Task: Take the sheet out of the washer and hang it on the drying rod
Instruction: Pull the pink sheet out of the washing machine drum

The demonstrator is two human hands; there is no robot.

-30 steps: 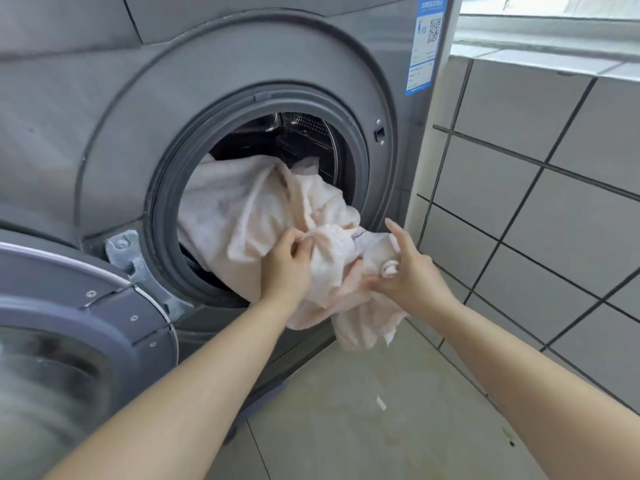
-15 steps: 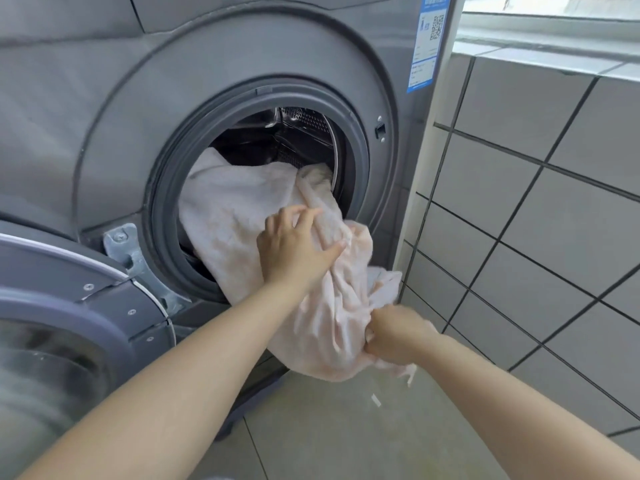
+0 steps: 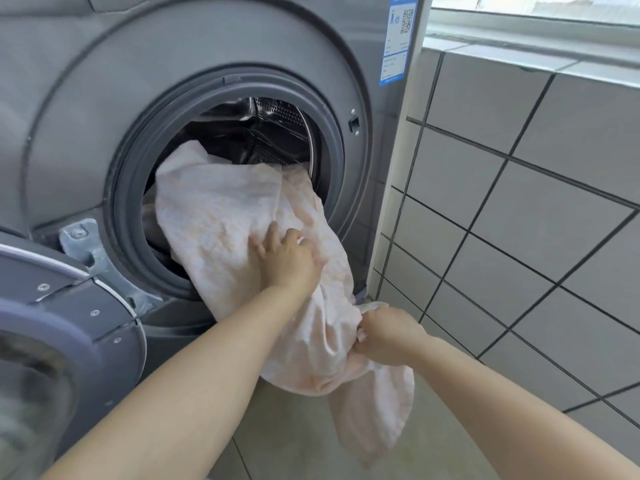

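Since the frame half a second earlier, more of the sheet [image 3: 221,216] has come out of the drum and its lower end now hangs further toward the floor; the left hand has shifted lower on the cloth and the right hand has drawn back and down.

Left hand [image 3: 287,261]: laid on the sheet just below the door opening, fingers spread and pressing into the fabric; whether they pinch a fold cannot be told. Right hand [image 3: 384,336]: fist closed around a bunched fold of the sheet, lower and to the right of the left hand.

Sheet: pale pink-white, faintly patterned, creased and limp. Upper part lies inside the drum and drapes over the grey door seal [image 3: 128,188]; the remainder trails out past both hands, its tail hanging near the floor [image 3: 304,441].

Washer [image 3: 104,98]: grey front-loader, perforated steel drum visible behind the sheet. Door [image 3: 65,327] swung open at lower left on a metal hinge [image 3: 90,247]. Blue-and-white label [image 3: 396,39] on the upper right of the front panel.

Room: grey floor tiles; wall [image 3: 519,188] at right in light grey tiles with dark grout, topped by a pale ledge under a bright window [image 3: 540,8]
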